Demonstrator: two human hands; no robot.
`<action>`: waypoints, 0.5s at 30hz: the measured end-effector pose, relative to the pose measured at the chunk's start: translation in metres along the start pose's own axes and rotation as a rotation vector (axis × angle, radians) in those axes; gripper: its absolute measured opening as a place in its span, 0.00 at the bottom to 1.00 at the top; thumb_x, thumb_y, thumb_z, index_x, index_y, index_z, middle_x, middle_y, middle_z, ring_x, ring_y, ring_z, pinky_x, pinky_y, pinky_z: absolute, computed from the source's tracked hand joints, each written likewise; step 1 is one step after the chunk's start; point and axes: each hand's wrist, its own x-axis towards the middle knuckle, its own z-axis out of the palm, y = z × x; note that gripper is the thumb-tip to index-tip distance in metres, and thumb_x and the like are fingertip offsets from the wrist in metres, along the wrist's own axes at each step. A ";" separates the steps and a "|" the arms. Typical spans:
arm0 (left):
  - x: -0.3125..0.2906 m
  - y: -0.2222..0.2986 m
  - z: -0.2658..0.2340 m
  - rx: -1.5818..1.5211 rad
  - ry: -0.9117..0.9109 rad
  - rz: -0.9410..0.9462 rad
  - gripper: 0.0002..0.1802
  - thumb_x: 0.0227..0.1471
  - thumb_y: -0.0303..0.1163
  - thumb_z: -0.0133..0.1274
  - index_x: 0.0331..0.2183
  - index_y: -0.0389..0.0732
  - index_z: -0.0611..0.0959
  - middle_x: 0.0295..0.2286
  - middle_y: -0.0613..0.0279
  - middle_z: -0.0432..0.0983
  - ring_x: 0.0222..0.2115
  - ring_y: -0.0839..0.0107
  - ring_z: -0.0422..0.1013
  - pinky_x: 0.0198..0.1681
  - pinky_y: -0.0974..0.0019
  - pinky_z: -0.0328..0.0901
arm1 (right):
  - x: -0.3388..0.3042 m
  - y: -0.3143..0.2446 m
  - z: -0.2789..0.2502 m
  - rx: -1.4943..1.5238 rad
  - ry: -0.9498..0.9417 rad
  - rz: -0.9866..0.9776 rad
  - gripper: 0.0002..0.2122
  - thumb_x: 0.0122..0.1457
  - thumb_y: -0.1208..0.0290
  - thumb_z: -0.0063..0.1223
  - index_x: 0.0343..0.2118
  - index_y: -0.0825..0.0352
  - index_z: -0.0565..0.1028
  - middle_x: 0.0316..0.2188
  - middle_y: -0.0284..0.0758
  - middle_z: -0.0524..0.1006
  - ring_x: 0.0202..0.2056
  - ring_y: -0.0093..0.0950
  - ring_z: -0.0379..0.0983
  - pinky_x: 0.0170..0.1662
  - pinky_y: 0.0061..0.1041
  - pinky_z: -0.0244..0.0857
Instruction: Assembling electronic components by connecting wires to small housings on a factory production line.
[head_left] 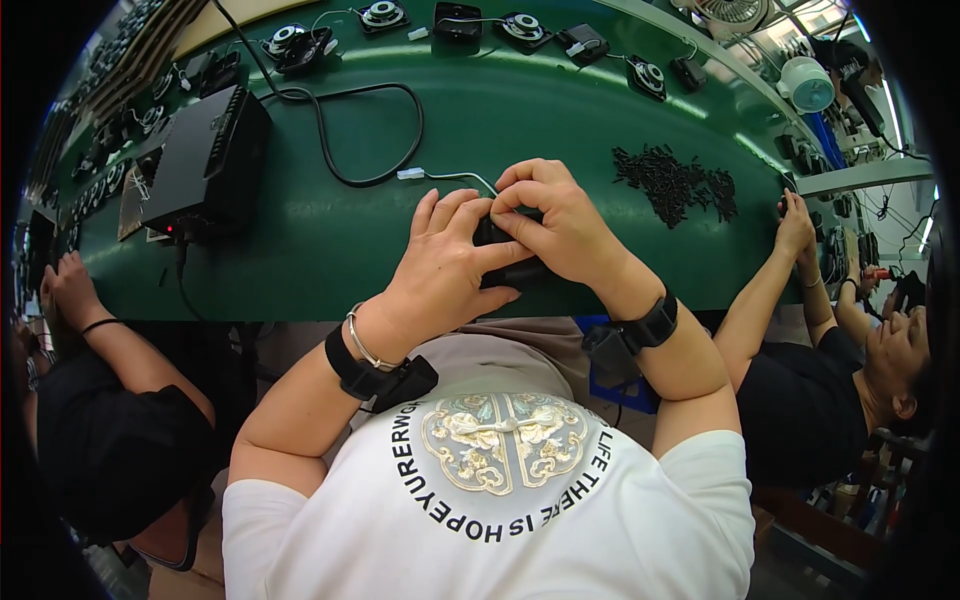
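Observation:
At the table's near edge, a black plastic piece (524, 273), perhaps a speaker housing, lies largely covered by my two hands. My left hand (432, 255) grips it with the thumb and index finger along its near side and the other fingers against its far left. My right hand (562, 222) is bent over the piece, thumb and fingertips pinched where a thin pale cable (458, 176) meets it. That cable runs left over the green tabletop to a small white connector (411, 174). What exactly lies inside the right pinch is hidden.
Black screws or pins form a pile (672, 184) at the right. A black box (212, 165) with a red light stands left, beside a looped black cord (418, 130). Several speakers (525, 28) line the far side. Co-workers' hands (792, 225) are at both sides.

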 end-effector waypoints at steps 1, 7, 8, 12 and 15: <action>-0.001 0.000 0.000 -0.005 -0.009 0.003 0.27 0.32 0.39 0.71 0.41 0.58 0.86 0.49 0.53 0.69 0.56 0.50 0.60 0.61 0.42 0.49 | 0.002 -0.002 -0.002 0.026 -0.056 0.052 0.05 0.53 0.74 0.60 0.34 0.63 0.79 0.42 0.34 0.73 0.49 0.34 0.65 0.50 0.30 0.62; 0.002 0.000 -0.007 -0.021 -0.085 0.031 0.29 0.30 0.39 0.71 0.42 0.57 0.85 0.49 0.52 0.70 0.54 0.49 0.62 0.59 0.45 0.52 | -0.001 -0.004 -0.004 0.074 -0.050 0.037 0.10 0.52 0.71 0.63 0.38 0.62 0.79 0.40 0.32 0.75 0.47 0.31 0.67 0.49 0.27 0.63; 0.003 0.000 -0.008 -0.012 -0.082 0.047 0.29 0.30 0.39 0.71 0.42 0.57 0.85 0.49 0.52 0.70 0.54 0.49 0.62 0.59 0.45 0.52 | -0.001 -0.003 -0.010 0.066 -0.035 0.030 0.10 0.52 0.71 0.63 0.38 0.62 0.79 0.40 0.32 0.75 0.47 0.31 0.67 0.49 0.27 0.63; 0.008 0.003 -0.011 0.004 -0.111 0.058 0.31 0.29 0.38 0.71 0.43 0.58 0.85 0.47 0.51 0.72 0.52 0.49 0.64 0.57 0.47 0.56 | -0.005 0.007 -0.038 0.322 -0.036 0.164 0.12 0.52 0.70 0.64 0.40 0.64 0.79 0.39 0.31 0.76 0.42 0.26 0.71 0.47 0.26 0.65; 0.011 0.004 -0.012 -0.020 -0.096 0.075 0.33 0.29 0.33 0.72 0.45 0.52 0.85 0.46 0.49 0.73 0.50 0.51 0.67 0.54 0.51 0.61 | -0.007 0.016 -0.050 0.243 -0.015 0.218 0.14 0.52 0.69 0.65 0.40 0.67 0.78 0.36 0.31 0.77 0.37 0.23 0.73 0.45 0.25 0.67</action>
